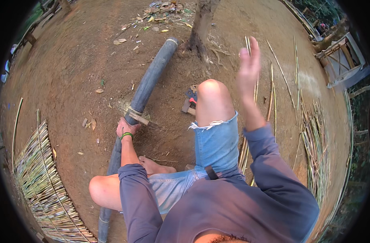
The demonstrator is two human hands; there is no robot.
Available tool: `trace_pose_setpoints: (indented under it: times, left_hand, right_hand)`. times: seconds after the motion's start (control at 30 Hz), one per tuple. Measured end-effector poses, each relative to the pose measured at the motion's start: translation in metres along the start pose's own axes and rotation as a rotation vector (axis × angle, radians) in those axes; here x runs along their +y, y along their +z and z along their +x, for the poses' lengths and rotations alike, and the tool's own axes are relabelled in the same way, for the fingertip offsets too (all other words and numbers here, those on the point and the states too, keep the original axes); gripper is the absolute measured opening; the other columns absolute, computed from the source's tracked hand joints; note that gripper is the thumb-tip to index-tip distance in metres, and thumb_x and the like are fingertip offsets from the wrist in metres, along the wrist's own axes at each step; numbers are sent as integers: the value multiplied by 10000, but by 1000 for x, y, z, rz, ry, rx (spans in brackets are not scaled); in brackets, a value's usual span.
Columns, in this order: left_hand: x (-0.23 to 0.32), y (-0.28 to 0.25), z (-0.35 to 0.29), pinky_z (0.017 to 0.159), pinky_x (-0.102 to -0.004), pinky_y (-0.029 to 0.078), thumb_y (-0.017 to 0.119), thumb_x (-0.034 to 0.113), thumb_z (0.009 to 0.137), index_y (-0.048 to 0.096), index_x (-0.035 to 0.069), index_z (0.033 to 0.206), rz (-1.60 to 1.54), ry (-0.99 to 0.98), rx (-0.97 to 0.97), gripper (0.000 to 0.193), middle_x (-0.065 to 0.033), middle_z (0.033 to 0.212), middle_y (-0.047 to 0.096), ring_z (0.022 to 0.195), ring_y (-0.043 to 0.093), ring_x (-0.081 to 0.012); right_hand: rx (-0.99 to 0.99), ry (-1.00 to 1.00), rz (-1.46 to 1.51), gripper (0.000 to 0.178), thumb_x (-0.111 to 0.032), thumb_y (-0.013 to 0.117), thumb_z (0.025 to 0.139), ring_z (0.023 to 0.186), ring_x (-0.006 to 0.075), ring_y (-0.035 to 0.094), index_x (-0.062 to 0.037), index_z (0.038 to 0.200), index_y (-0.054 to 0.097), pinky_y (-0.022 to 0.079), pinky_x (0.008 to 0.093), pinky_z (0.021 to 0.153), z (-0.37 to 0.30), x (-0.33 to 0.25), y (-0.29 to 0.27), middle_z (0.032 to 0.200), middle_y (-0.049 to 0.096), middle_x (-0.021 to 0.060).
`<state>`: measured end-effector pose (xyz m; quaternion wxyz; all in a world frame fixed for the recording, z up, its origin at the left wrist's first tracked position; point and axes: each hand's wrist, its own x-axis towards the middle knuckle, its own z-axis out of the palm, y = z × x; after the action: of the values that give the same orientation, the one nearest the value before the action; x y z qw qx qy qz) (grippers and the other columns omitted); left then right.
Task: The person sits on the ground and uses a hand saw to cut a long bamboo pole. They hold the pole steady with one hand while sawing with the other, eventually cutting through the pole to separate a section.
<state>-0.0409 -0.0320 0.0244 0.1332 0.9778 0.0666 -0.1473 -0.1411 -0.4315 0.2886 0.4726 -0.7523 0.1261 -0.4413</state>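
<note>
A long dark grey pole (152,79) lies slantwise on the ground in front of me and runs under my left knee. My left hand (127,128), with a green band at its wrist, is wrapped over the pole. Just beyond its fingers, a short pale wooden piece (139,117) lies across the pole; what fixes it there, if anything, I cannot make out. My right hand (249,69) is raised at the right, smeared by motion. Its fingers are stretched out, and I see nothing held in it. Thin strips on the ground show behind it.
By my right knee lies a tool with a wooden part (189,107) and a red piece. A mat of bound sticks (51,190) spreads at the left. Loose sticks (316,150) are heaped at the right. A tree trunk (202,26) stands ahead; a wooden frame (345,58) is at far right.
</note>
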Motion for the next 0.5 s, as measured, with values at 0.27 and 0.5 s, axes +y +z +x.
trace_pose_setpoints:
  times: [0.27, 0.5]
  left_hand:
    - [7, 8, 2, 967, -489, 560, 950, 465, 614, 609, 65, 1204, 2, 6, -11, 790, -195, 1236, 715, 1144, 698, -385]
    - [11, 8, -2, 971, -496, 559, 952, 504, 576, 616, 73, 1210, 4, -6, -25, 837, -197, 1228, 722, 1137, 699, -397]
  right_hand:
    - [-2451, -122, -228, 491, -309, 679, 894, 1065, 387, 714, -72, 1324, 682, 562, 508, 904, -234, -11, 88, 1091, 743, 239]
    - [-1867, -168, -544, 360, -263, 677, 875, 946, 407, 745, 2, 1117, 703, 574, 524, 861, -262, 57, 86, 949, 753, 234]
